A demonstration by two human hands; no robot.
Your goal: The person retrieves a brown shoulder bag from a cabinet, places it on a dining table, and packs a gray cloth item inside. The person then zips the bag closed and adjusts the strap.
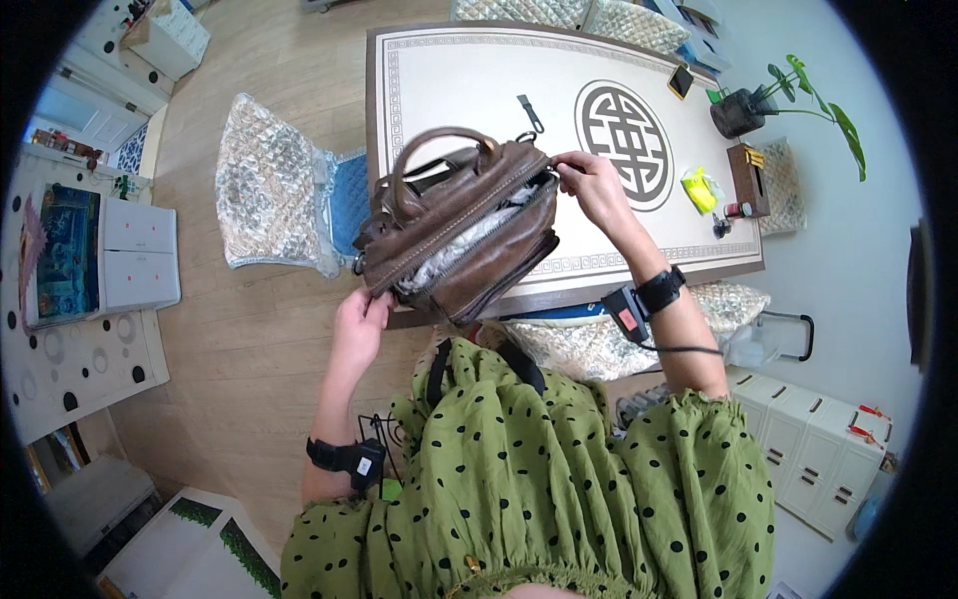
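A brown leather handbag (490, 273) rests at the near left edge of the table. Its long zipper is undone, and pale crumpled stuffing (468, 247) shows in the gap. My left hand (358, 323) pinches the bag's near left corner, at one end of the zipper. At the opposite end, my right hand (593, 183) grips the zipper end between thumb and fingers. Both carry handles (441, 133) are on the side away from me, one of them arched up. What else the bag holds is hidden.
The table (464, 67) has a patterned cover. On it lie a dark strap piece (530, 114), a phone (680, 81), a yellow packet (699, 191), a wooden tissue box (748, 181) and a plant in a dark vase (737, 114). Padded chairs (262, 187) stand around it.
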